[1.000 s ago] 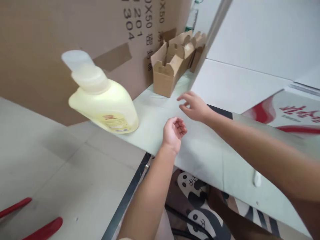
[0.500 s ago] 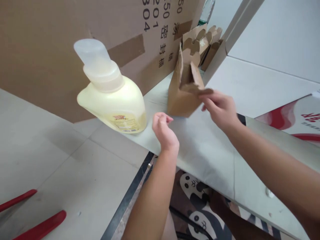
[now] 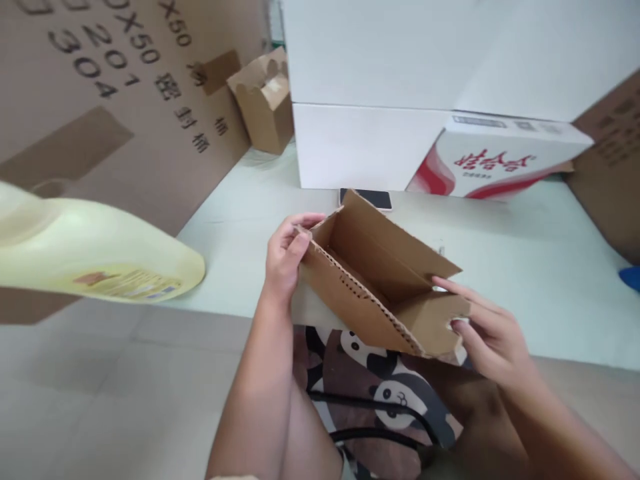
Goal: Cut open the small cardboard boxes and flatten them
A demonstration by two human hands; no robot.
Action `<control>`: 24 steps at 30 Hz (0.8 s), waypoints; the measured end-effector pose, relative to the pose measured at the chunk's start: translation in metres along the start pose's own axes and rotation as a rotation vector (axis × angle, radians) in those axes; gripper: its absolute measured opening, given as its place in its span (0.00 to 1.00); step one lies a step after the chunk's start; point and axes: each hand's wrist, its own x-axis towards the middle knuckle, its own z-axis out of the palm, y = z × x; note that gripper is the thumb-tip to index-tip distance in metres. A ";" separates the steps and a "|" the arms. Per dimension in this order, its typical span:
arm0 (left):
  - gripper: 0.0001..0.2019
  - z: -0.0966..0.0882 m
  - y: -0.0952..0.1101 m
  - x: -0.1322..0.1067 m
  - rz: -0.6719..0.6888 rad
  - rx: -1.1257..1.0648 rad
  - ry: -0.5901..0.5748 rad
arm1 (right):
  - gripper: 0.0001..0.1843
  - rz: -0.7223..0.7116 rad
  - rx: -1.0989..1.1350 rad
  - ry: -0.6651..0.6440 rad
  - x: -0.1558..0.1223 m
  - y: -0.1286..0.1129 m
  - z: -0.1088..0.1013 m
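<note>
An open brown cardboard box [image 3: 357,303], tilted with its mouth toward me, is held between both hands over the table's front edge. At its left end, my left hand [image 3: 287,257] pinches the rim between thumb and fingers. My right hand [image 3: 493,333] grips the flap at the right end, thumb in front and fingers along the outer side. The inside that shows holds nothing I can see. Corrugated edges run along the near wall.
A large pale yellow bottle [image 3: 115,250] stands left on the pale table [image 3: 240,220]. Behind are a big printed carton [image 3: 150,153], another small cardboard box [image 3: 270,113], a phone [image 3: 367,199] and a white-and-red box [image 3: 500,157]. A panda-print cloth [image 3: 385,387] lies below.
The cardboard box has come off the table toward me, tipped over. My left hand, empty before, now grips it too. The view has swung to the right.
</note>
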 end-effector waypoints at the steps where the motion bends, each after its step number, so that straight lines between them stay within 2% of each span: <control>1: 0.20 0.005 -0.003 0.002 -0.002 0.026 0.014 | 0.08 0.042 0.028 0.030 -0.001 0.003 0.003; 6: 0.25 0.017 -0.007 0.004 -0.031 0.057 0.024 | 0.03 0.202 0.305 0.310 -0.005 0.008 0.019; 8: 0.24 0.017 -0.006 0.003 -0.024 0.072 -0.002 | 0.06 0.245 0.352 0.346 -0.005 0.008 0.024; 12: 0.21 0.014 -0.009 0.000 -0.050 0.245 -0.083 | 0.05 0.238 0.157 0.282 -0.001 0.010 0.031; 14: 0.18 0.013 -0.013 -0.001 -0.075 0.329 -0.072 | 0.04 0.254 0.077 0.346 0.001 0.010 0.036; 16: 0.20 0.014 -0.017 -0.001 -0.048 0.372 -0.035 | 0.21 0.294 0.107 0.435 0.001 0.011 0.041; 17: 0.24 0.014 -0.018 -0.001 -0.022 0.394 -0.030 | 0.30 0.301 0.162 0.435 0.000 0.012 0.042; 18: 0.28 0.014 -0.018 -0.001 0.003 0.421 -0.041 | 0.35 0.293 0.236 0.393 -0.002 0.012 0.042; 19: 0.29 0.013 -0.017 0.000 0.022 0.456 -0.067 | 0.34 0.275 0.315 0.320 -0.003 0.013 0.041; 22: 0.20 0.009 -0.011 0.002 0.001 0.563 -0.198 | 0.20 0.234 0.506 0.138 -0.010 0.015 0.037; 24: 0.15 0.005 -0.006 0.003 -0.048 0.594 -0.267 | 0.15 0.253 0.574 0.187 -0.013 0.019 0.035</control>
